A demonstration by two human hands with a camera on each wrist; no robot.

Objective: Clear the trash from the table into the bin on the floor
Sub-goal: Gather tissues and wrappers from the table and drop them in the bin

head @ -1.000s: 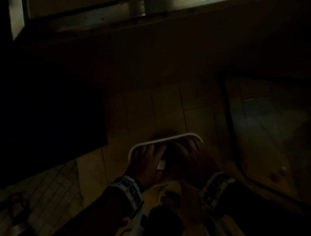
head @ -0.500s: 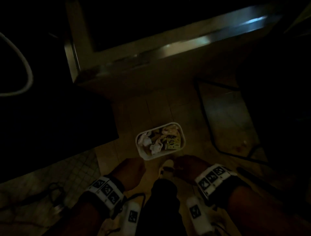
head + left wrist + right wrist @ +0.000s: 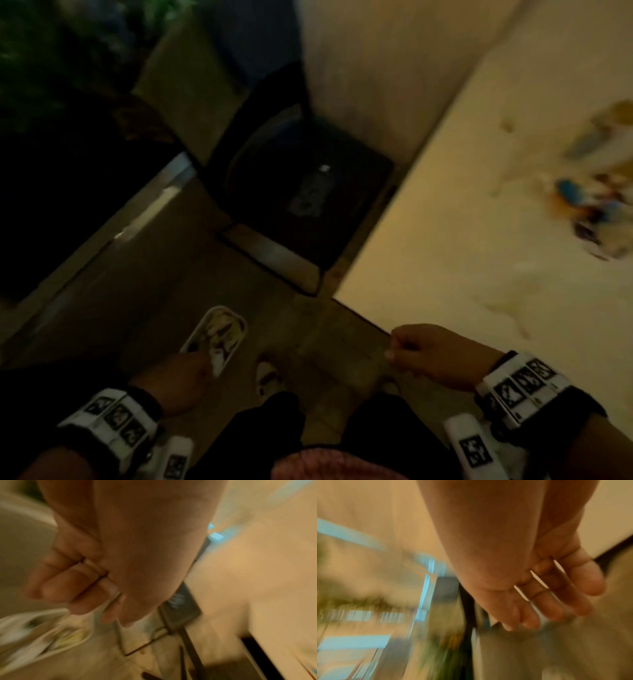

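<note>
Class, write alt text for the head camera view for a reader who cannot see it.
Seen from above, a white bin of trash stands on the floor near the person's left hand. The empty right hand hangs at the corner of a pale table bearing blurred colourful litter; a dark chair stands beyond.

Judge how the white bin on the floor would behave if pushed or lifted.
The bin looks thin-rimmed and small, so it is probably light and apt to slide on the tiled floor. Its crumpled trash seems to sit near the rim, so a quick tilt may spill some.
</note>
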